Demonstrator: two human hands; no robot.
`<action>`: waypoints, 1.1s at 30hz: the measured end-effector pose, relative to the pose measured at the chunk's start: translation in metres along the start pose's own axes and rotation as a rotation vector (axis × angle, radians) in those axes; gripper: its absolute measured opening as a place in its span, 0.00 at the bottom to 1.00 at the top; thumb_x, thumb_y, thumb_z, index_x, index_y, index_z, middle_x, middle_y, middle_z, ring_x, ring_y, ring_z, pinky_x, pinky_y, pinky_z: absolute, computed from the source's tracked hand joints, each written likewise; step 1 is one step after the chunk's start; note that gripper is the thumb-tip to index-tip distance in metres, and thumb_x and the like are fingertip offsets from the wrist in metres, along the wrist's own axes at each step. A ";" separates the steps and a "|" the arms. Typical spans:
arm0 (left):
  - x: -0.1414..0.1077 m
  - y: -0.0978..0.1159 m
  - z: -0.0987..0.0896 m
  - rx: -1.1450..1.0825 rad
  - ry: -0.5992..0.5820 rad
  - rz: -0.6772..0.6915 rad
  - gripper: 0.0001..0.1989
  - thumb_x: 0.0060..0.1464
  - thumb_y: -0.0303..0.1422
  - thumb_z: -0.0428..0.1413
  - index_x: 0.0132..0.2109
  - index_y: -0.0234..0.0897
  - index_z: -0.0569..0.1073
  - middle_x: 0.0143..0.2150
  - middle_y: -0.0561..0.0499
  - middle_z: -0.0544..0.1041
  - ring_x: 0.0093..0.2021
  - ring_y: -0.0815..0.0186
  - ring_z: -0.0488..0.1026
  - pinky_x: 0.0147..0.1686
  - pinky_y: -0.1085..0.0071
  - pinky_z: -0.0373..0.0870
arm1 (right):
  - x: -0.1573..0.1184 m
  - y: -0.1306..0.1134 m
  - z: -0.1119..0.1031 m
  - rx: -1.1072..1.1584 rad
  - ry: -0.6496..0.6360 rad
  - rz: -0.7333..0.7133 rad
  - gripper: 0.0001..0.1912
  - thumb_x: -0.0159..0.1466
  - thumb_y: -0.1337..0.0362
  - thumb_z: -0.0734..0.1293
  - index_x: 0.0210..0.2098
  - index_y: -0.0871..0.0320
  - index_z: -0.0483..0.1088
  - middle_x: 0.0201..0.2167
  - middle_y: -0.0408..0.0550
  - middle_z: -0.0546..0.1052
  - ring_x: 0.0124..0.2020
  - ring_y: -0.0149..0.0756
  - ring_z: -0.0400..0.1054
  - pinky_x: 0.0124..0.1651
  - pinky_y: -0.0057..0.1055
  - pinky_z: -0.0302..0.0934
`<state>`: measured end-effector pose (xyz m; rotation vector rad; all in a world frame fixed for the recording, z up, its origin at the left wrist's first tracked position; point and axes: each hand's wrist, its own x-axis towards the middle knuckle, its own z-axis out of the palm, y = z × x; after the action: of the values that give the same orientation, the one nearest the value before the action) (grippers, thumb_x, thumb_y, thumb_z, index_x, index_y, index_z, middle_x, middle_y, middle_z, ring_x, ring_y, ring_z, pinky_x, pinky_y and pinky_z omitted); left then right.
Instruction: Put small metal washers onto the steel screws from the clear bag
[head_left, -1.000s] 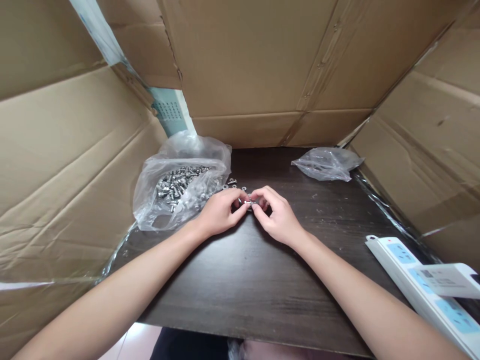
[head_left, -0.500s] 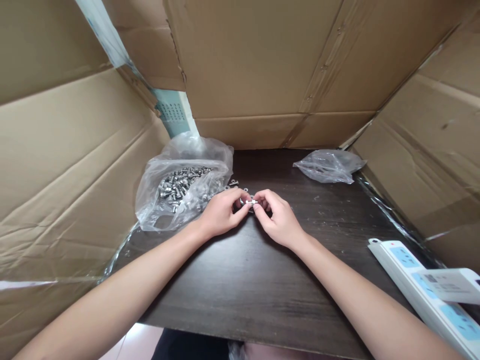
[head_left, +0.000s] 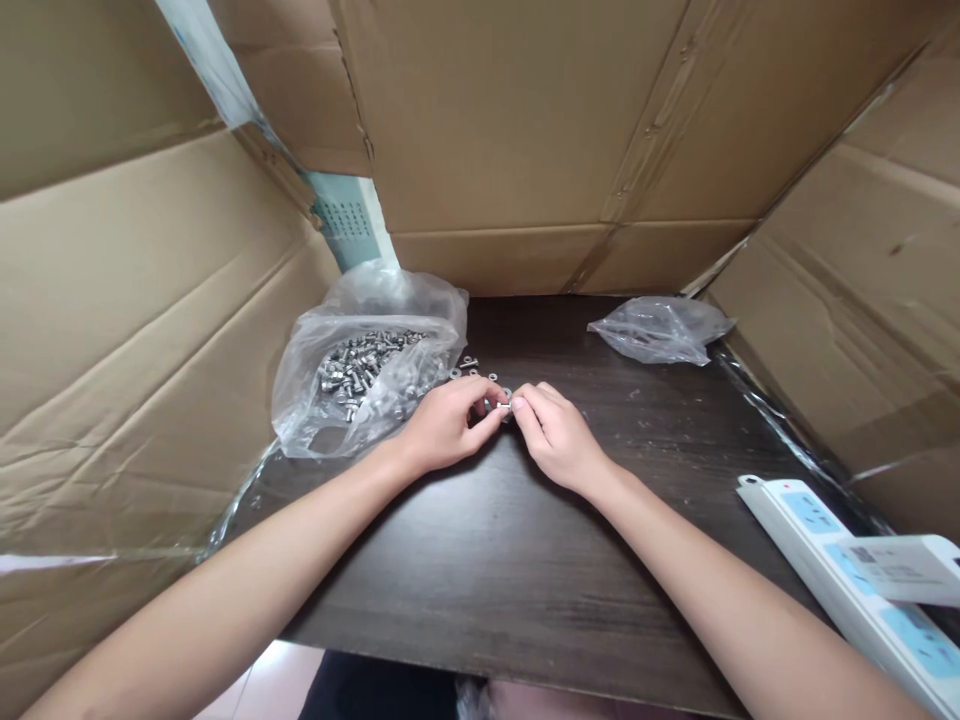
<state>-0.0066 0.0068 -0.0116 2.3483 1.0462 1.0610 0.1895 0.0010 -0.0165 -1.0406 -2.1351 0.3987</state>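
A small shiny metal bolt (head_left: 504, 405) lies sideways between my two hands, above the dark table. My left hand (head_left: 454, 415) pinches it with thumb and forefinger. From the other side, the closed fingers of my right hand (head_left: 553, 430) grip its right end; whether a nut or washer sits under those fingertips is hidden. Just beyond the left fingers lie a few loose washers (head_left: 493, 377) and a dark metal screw (head_left: 469, 363). Left of my left hand, an open clear plastic bag (head_left: 296, 400) holds a heap of metal bolts (head_left: 360, 372).
Another clear plastic bag (head_left: 660, 328) lies crumpled at the back right of the table (head_left: 480, 560). A white power strip (head_left: 806, 545) with a label card (head_left: 904, 570) across it runs along the right edge. Cardboard walls (head_left: 510, 130) enclose the back and both sides.
My right fingers have closed further over the bolt's right end, covering more of it. My left hand keeps its pinch in nearly the same spot.
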 end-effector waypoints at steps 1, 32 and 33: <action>0.000 0.000 0.000 0.001 0.000 0.003 0.06 0.63 0.33 0.55 0.42 0.35 0.75 0.35 0.50 0.77 0.32 0.68 0.71 0.33 0.71 0.68 | 0.000 0.000 0.000 0.000 0.000 0.003 0.15 0.75 0.63 0.55 0.31 0.55 0.61 0.28 0.47 0.71 0.32 0.38 0.64 0.37 0.36 0.58; -0.001 -0.001 -0.001 0.007 0.051 0.025 0.03 0.60 0.29 0.58 0.40 0.35 0.76 0.31 0.53 0.74 0.31 0.70 0.70 0.33 0.74 0.65 | -0.002 -0.002 -0.003 0.083 -0.055 0.107 0.06 0.72 0.64 0.58 0.38 0.55 0.64 0.38 0.49 0.74 0.41 0.42 0.67 0.44 0.38 0.59; -0.001 -0.001 -0.001 0.011 0.052 0.025 0.03 0.60 0.29 0.58 0.40 0.35 0.76 0.31 0.53 0.74 0.31 0.70 0.70 0.33 0.74 0.65 | -0.002 -0.002 -0.003 0.079 -0.057 0.104 0.06 0.72 0.64 0.58 0.38 0.55 0.64 0.38 0.49 0.74 0.41 0.42 0.67 0.44 0.38 0.59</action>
<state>-0.0080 0.0066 -0.0117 2.3599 1.0463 1.1340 0.1911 -0.0020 -0.0143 -1.1095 -2.1031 0.5638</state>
